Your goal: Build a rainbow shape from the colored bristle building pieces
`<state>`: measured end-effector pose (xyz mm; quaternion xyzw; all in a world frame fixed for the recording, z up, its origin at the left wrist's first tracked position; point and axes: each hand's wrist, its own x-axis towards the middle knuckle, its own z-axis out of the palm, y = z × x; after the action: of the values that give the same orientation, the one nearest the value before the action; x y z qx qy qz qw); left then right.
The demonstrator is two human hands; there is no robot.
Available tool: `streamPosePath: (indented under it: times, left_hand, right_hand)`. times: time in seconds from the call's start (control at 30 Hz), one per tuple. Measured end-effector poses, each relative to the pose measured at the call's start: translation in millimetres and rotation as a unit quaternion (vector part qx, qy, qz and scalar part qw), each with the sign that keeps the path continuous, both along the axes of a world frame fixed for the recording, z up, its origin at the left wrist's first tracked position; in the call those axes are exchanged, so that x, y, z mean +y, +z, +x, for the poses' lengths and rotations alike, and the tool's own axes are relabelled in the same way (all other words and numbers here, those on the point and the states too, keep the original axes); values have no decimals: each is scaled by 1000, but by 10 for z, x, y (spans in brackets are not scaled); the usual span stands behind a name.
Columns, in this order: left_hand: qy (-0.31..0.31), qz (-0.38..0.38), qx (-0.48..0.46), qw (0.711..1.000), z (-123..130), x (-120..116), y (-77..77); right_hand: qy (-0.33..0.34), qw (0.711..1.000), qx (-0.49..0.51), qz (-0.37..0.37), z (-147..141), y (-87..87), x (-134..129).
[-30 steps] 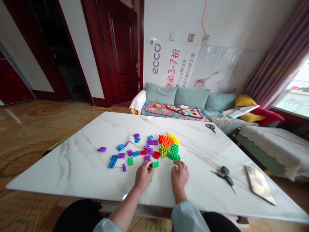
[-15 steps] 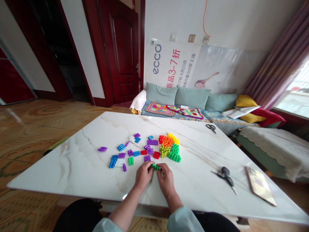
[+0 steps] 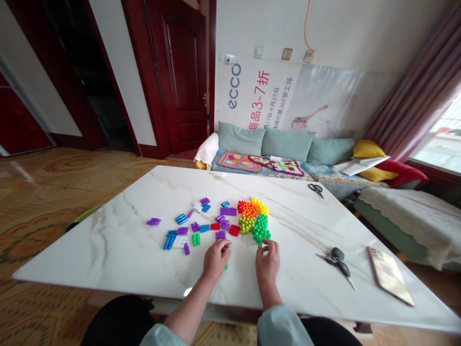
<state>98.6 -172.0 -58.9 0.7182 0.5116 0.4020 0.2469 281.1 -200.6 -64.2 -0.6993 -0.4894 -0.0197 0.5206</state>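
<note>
My right hand [image 3: 267, 262] is at the near edge of the cluster of green pieces [image 3: 261, 228], its thumb and fingertips pinched on a green piece there. My left hand [image 3: 215, 259] hovers over the white marble table [image 3: 144, 269], fingers curled together; what they hold, if anything, is too small to tell. A small green piece [image 3: 226, 266] shows beside the left palm. Orange pieces [image 3: 247, 208], yellow pieces [image 3: 260, 205] and olive pieces [image 3: 246, 224] adjoin the green cluster. Left of them lie red pieces [image 3: 234, 230] and purple pieces [image 3: 228, 211].
Blue pieces [image 3: 182, 218], white pieces [image 3: 179, 241] and a green pair [image 3: 196, 239] lie on the left. Scissors [image 3: 337, 263] and a phone [image 3: 390, 276] lie on the right. Black-handled scissors [image 3: 316, 189] rest near the far edge, with a sofa [image 3: 284, 168] beyond.
My hands have moved apart. The right one went right to the green cluster with the green piece that was between both hands; the left one stayed nearly in place.
</note>
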Motion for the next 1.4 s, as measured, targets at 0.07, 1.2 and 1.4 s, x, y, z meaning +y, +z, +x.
streamPosePath:
  times: [0.07, 1.2, 1.4]
  left_hand:
    - [2, 6, -1, 1000, 0, -5, 13]
    - [-10, -13, -114, 993, -36, -15, 62]
    - [-8, -16, -115, 993, -33, -12, 71]
  right_hand:
    - [27, 999, -36, -7, -25, -1, -27]
    - [181, 938, -86, -284, -680, 356, -138]
    - [160, 940, -137, -270, -563, 443, -214]
